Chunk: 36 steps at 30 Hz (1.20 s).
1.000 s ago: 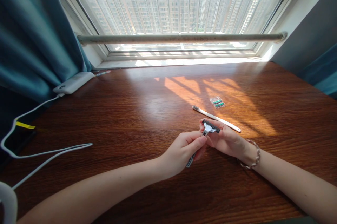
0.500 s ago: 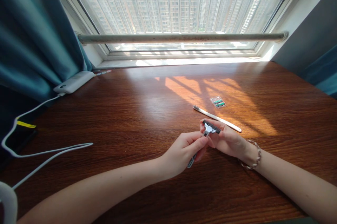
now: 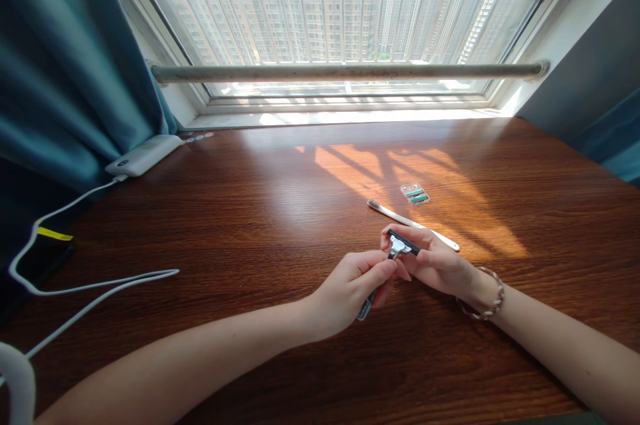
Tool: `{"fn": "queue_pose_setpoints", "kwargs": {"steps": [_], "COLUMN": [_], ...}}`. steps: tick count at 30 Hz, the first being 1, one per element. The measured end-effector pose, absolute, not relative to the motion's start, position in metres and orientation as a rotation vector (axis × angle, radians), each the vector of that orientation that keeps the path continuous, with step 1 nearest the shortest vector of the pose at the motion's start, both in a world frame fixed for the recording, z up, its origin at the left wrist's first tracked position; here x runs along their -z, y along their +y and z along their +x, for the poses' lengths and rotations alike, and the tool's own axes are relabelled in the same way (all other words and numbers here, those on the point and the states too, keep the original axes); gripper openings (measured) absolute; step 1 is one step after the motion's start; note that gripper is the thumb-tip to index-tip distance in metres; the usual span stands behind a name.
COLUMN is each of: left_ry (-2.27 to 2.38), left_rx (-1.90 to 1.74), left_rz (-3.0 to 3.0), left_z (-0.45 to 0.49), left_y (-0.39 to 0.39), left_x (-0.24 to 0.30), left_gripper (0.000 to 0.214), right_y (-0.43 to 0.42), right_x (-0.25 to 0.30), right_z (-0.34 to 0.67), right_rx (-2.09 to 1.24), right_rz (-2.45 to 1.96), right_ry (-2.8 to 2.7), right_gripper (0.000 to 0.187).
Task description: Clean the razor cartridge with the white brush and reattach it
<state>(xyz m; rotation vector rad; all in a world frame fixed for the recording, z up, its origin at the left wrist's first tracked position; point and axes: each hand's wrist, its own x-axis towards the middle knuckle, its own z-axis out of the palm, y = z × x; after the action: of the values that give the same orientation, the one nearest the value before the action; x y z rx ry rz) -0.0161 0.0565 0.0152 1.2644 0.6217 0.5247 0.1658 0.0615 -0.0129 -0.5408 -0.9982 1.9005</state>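
My left hand (image 3: 347,292) is closed round the handle of a razor (image 3: 399,246), with the thumb on top near its silver neck. The dark end of the handle sticks out below my fingers. My right hand (image 3: 435,262) grips the razor's black head by its two ends, between fingers and thumb. A braided bracelet circles my right wrist. Just beyond my right hand a white toothbrush (image 3: 400,217) with dark bristles lies slantwise, partly covered by the hand. Past it lies a small clear plastic case (image 3: 415,194) with green and dark strips in it.
On the brown wooden table (image 3: 240,212), a white power bank (image 3: 145,155) lies at the far left by the blue curtain (image 3: 75,45). A white cable (image 3: 100,288) loops from it down the left side. A metal bar (image 3: 345,72) crosses before the window.
Both hands keep their hold on the razor in nearly the same place. My right fingers have shifted slightly around its head. The whole view has moved a little.
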Motion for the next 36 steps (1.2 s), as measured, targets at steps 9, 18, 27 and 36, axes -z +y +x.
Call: {"fn": "queue_pose_setpoints", "kwargs": {"steps": [9, 18, 27, 36], "left_ry": [0.63, 0.665, 0.63, 0.595], "left_rx": [-0.525, -0.527, -0.548, -0.56], "left_rz": [1.183, 1.16, 1.11, 1.081], "left_z": [-0.014, -0.012, -0.013, -0.011], "left_y": [0.057, 0.061, 0.06, 0.063], "left_x": [-0.011, -0.011, -0.015, -0.008], "left_gripper": [0.037, 0.034, 0.022, 0.02], "right_y": [0.07, 0.074, 0.074, 0.074], "right_x": [0.009, 0.017, 0.014, 0.023], "right_z": [0.176, 0.177, 0.171, 0.171], "right_rx": [-1.848, -1.802, -1.795, -1.774], "right_rz": [-0.678, -0.712, -0.675, -0.709], "right_ry": [-1.213, -1.07, -0.987, -1.039], "right_gripper": [0.043, 0.039, 0.035, 0.041]}}
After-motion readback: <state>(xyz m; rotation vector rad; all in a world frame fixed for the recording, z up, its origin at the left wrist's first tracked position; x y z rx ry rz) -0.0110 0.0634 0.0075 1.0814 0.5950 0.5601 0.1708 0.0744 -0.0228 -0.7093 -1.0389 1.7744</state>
